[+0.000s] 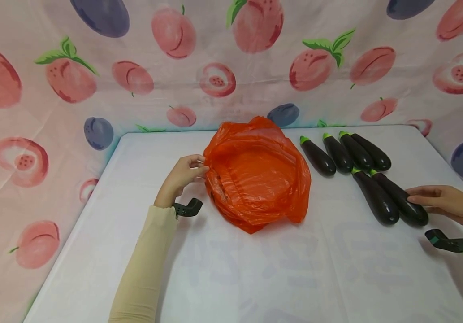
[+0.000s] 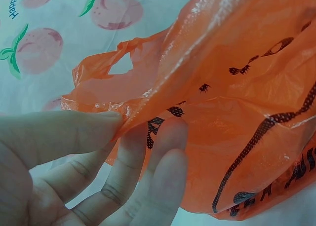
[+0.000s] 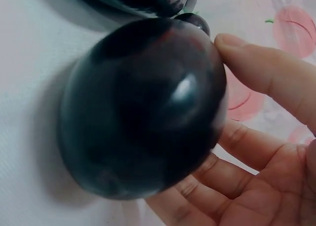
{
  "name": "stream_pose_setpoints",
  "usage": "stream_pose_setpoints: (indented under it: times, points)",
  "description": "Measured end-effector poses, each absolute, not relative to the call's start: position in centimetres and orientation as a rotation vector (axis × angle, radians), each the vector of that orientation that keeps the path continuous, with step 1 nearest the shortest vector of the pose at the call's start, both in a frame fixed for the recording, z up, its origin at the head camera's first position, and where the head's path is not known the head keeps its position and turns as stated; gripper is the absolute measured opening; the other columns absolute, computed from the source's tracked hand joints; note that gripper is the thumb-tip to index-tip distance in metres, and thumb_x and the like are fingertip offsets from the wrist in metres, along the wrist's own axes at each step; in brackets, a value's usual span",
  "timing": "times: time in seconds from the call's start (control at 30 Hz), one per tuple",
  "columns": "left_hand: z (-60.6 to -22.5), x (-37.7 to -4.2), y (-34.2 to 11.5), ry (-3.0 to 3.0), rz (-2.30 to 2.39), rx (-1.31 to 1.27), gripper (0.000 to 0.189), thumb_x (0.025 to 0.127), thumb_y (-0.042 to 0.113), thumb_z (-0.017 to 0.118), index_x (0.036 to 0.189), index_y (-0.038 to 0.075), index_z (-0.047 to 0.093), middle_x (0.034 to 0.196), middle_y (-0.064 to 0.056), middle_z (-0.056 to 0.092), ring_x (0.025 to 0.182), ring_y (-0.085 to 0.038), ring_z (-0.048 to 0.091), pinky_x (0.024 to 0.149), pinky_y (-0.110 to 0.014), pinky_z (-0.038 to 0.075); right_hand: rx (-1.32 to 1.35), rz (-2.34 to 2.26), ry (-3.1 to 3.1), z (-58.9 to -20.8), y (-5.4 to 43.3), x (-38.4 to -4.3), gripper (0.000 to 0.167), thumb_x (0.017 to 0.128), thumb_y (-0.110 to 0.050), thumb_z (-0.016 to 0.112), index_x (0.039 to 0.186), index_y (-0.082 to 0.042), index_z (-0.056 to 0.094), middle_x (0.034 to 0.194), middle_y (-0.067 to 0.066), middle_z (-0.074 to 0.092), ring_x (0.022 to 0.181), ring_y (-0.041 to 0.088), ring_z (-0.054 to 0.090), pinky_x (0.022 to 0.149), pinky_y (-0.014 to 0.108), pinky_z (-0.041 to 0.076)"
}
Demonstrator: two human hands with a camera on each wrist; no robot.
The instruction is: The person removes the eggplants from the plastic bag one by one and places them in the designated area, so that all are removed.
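In the head view my left hand [image 1: 183, 175] is at the left rim of an orange plastic bag [image 1: 255, 175] that lies spread on the table with its mouth facing up. Thumb and forefinger pinch the bag's thin edge, as the left wrist view shows, while the other fingers sit behind the film. At the right, my right hand [image 1: 449, 204] touches the side of a dark eggplant [image 1: 410, 208] lying on the table. The right wrist view has the thumb at its edge and the other fingers partly hidden behind it. Another eggplant [image 1: 376, 199] lies alongside.
Further back on the white table [image 1: 287, 278], several more eggplants [image 1: 318, 157] lie in a row to the right of the bag, green caps toward the far edge. A fruit-printed cloth [image 1: 215, 40] hangs behind the table.
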State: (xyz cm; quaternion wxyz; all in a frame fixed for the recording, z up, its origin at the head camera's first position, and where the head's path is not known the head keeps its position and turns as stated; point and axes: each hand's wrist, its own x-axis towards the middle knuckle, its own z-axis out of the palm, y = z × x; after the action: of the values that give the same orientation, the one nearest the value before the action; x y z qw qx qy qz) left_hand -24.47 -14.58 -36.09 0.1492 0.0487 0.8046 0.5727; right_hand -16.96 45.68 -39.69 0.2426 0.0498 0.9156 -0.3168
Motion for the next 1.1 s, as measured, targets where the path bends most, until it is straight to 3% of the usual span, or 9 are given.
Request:
stream_pose_setpoints:
  times: [0.2,0.47,0.53,0.6,0.7,0.83,0.97,1.07,1.1]
  points:
    - [-36.2,-24.4,-14.6,2.315,1.642,0.159,0.025,0.093,0.006,0.054,0.114,-0.006,0.051,0.107,-0.019,0.059,0.072,-0.011,0.063,0.088,-0.047,0.054,0.074,-0.835,2.55,-39.6,45.9,-17.2,0.065,0.096,-0.03,0.053,0.133,0.018,0.03,0.131,0.044,0.037,0.094,0.022,0.06,0.079,0.052,0.053]
    - [-36.1,-24.4,-14.6,2.307,1.644,0.139,0.023,0.093,0.006,0.054,0.112,-0.006,0.052,0.107,-0.019,0.059,0.072,-0.01,0.063,0.088,-0.046,0.055,0.03,-0.879,2.579,-39.9,46.3,-17.7,0.055,0.094,-0.03,0.056,0.132,0.006,0.037,0.132,0.042,0.038,0.096,0.024,0.062,0.079,0.054,0.054]
    - [-36.1,-24.4,-14.6,2.305,1.647,0.137,0.023,0.093,0.005,0.054,0.112,-0.006,0.051,0.106,-0.018,0.059,0.071,-0.01,0.063,0.088,-0.047,0.054,0.009,-0.893,2.596,-39.7,46.3,-17.8,0.05,0.094,-0.029,0.056,0.131,0.001,0.04,0.122,0.025,0.058,0.092,0.01,0.062,0.079,0.054,0.054]
    - [-36.1,-24.5,-14.6,2.305,1.65,0.14,0.023,0.093,0.005,0.054,0.113,-0.006,0.051,0.105,-0.017,0.059,0.071,-0.01,0.063,0.088,-0.048,0.054,-0.014,-0.923,2.612,-39.5,46.3,-18.0,0.047,0.094,-0.026,0.057,0.131,-0.002,0.041,0.108,-0.006,0.066,0.087,-0.006,0.058,0.081,0.057,0.052]
    - [-36.1,-24.5,-14.6,2.304,1.656,0.146,0.023,0.092,0.004,0.054,0.113,-0.006,0.051,0.103,-0.016,0.058,0.07,-0.01,0.063,0.088,-0.049,0.054,-0.038,-0.967,2.629,-39.1,46.3,-18.2,0.044,0.093,-0.024,0.058,0.131,-0.008,0.042,0.096,-0.042,0.043,0.083,-0.022,0.046,0.085,0.068,0.044]
    - [-35.9,-24.6,-14.6,2.309,1.652,0.158,0.023,0.093,0.005,0.054,0.113,-0.007,0.051,0.103,-0.016,0.058,0.07,-0.01,0.063,0.089,-0.05,0.053,-0.071,-0.978,2.679,-38.3,45.8,-18.6,0.048,0.093,-0.023,0.058,0.133,-0.004,0.039,0.094,-0.046,0.037,0.083,-0.026,0.04,0.084,0.077,0.032]
    - [-35.8,-24.5,-14.7,2.311,1.646,0.163,0.024,0.093,0.005,0.054,0.113,-0.007,0.051,0.104,-0.017,0.058,0.07,-0.01,0.063,0.089,-0.051,0.053,-0.083,-0.981,2.747,-37.3,45.0,-18.9,0.053,0.093,-0.024,0.059,0.135,0.0,0.038,0.094,-0.045,0.038,0.084,-0.027,0.038,0.084,0.077,0.032]
    - [-35.8,-24.5,-14.7,2.311,1.64,0.157,0.025,0.093,0.005,0.054,0.114,-0.007,0.051,0.106,-0.018,0.058,0.071,-0.011,0.063,0.089,-0.051,0.053,-0.113,-0.985,2.784,-36.4,44.0,-19.2,0.052,0.093,-0.024,0.059,0.135,0.0,0.039,0.097,-0.044,0.04,0.086,-0.028,0.04,0.088,0.069,0.04]
    - [-35.8,-24.5,-14.7,2.311,1.639,0.153,0.025,0.093,0.006,0.054,0.114,-0.006,0.051,0.106,-0.018,0.058,0.071,-0.011,0.063,0.09,-0.051,0.052,-0.13,-0.987,2.795,-36.1,43.7,-19.3,0.051,0.093,-0.023,0.059,0.135,0.0,0.04,0.098,-0.043,0.041,0.086,-0.028,0.04,0.089,0.06,0.047]
